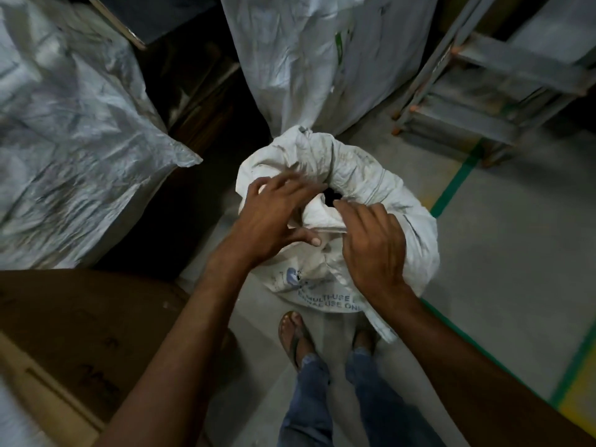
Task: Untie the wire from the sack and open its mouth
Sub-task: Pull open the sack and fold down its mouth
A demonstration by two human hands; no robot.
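A white woven sack with blue print stands on the floor in front of my feet. Its gathered mouth shows a small dark opening at the middle. My left hand lies over the left side of the mouth, fingers spread and reaching toward the opening, thumb resting on a fold. My right hand sits on the near right side and its fingers pinch the folded edge next to the opening. No wire is visible.
A tall white sack stands right behind. A large crumpled sack fills the left. Brown cardboard lies at the lower left. A grey metal rack is at the upper right, with green floor tape beside it.
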